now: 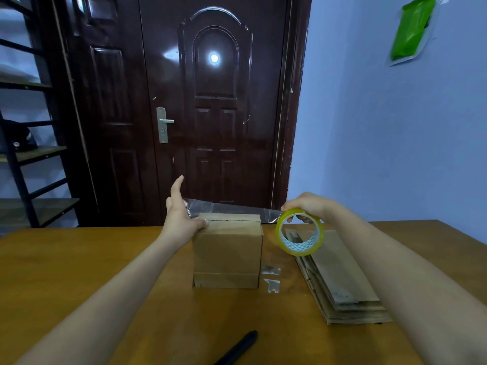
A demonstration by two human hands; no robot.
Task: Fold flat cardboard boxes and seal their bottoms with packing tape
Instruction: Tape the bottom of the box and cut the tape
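A folded cardboard box (pixel 228 248) stands on the wooden table (pixel 92 264), its closed flaps facing up with a seam along the top. My left hand (pixel 181 217) presses the free end of a clear tape strip (pixel 232 208) against the box's upper left corner, thumb on the top, fingers straight and raised. The strip stretches in the air above the back of the box to a yellowish tape roll (pixel 299 233). My right hand (pixel 305 205) grips that roll from above, just right of the box.
A stack of flat cardboard boxes (pixel 342 280) lies on the table at the right. Small scraps of clear tape (pixel 271 279) lie beside the box. A black pen-like tool (pixel 237 349) lies near the front edge. A dark door and a shelf rack stand behind.
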